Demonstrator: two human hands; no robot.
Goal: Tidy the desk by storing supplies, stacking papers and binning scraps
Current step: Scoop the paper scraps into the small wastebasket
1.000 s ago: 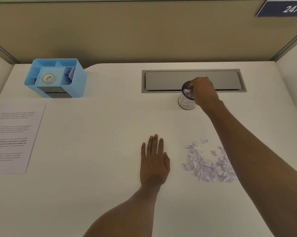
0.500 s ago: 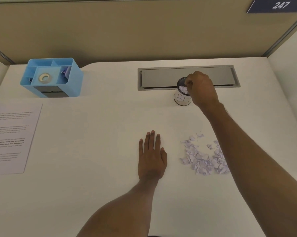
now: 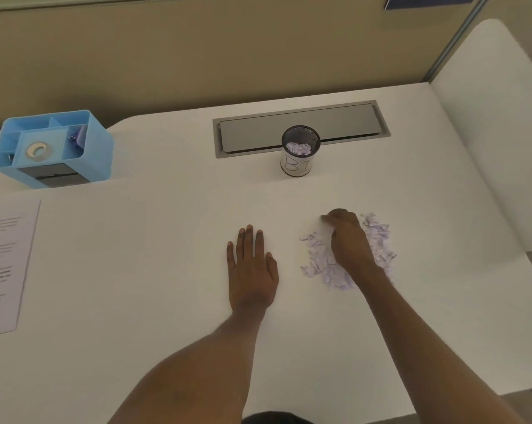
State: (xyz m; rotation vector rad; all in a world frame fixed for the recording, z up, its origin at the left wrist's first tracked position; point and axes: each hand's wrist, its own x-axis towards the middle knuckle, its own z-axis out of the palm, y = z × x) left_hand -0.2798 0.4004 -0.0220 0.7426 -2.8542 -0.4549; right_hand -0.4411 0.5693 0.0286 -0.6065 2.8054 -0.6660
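The left hand (image 3: 252, 270) rests flat and released on the tabletop (image 3: 136, 270), bracing I reckon, while the right hand (image 3: 348, 243) clenches paper scraps (image 3: 377, 238) for the nearby bin (image 3: 296, 166).

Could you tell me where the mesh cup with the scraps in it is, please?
In the head view, the mesh cup stands upright slightly right of centre, at the grey cable hatch, beyond the paper scraps.

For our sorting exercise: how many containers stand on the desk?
2. The blue organiser stands at the desk's far left; the mesh cup, with paper scraps inside, stands in front of the grey hatch. Others may lie outside the view.
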